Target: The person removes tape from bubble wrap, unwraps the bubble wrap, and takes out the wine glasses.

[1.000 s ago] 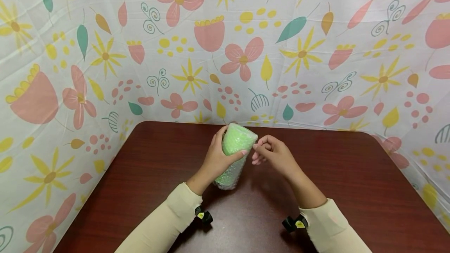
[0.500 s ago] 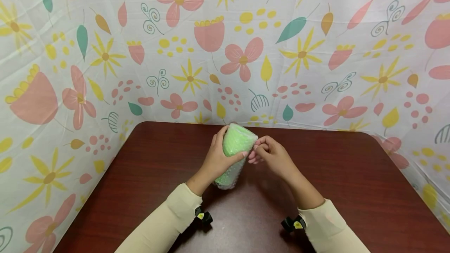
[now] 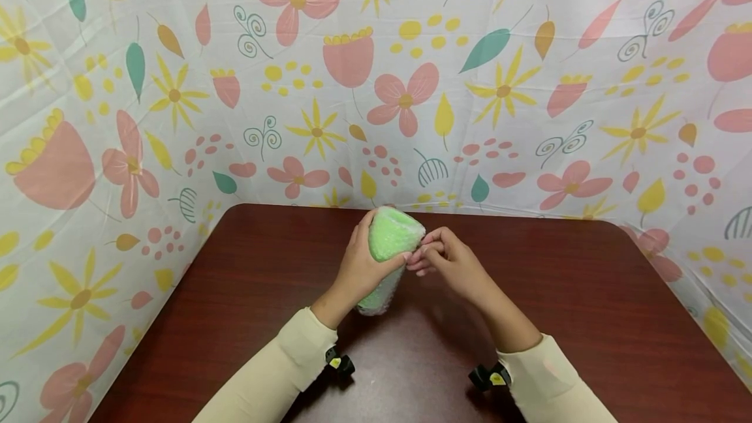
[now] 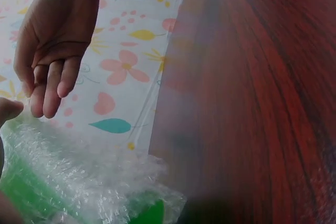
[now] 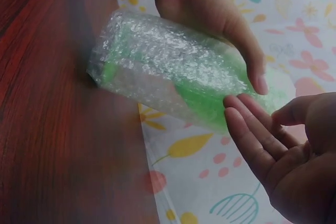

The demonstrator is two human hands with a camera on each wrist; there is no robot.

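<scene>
A green cylinder-like object in clear bubble wrap is held tilted over the table; the wrapping hides its exact kind. My left hand grips it round its side, with the thumb across the front. At its upper right edge is my right hand, whose thumb and index finger pinch the edge of the bubble wrap. The other fingers of that hand are loosely extended beside the package. In the left wrist view, the right hand is just above the wrapped package.
A dark red-brown wooden table lies beneath both hands. Behind it and along its sides hangs a white cloth printed with flowers and leaves. Each sleeve carries a small black wrist camera.
My right hand has moved slightly left, closer to the package. The package's top has shifted a little to the left in my left hand's grip.
</scene>
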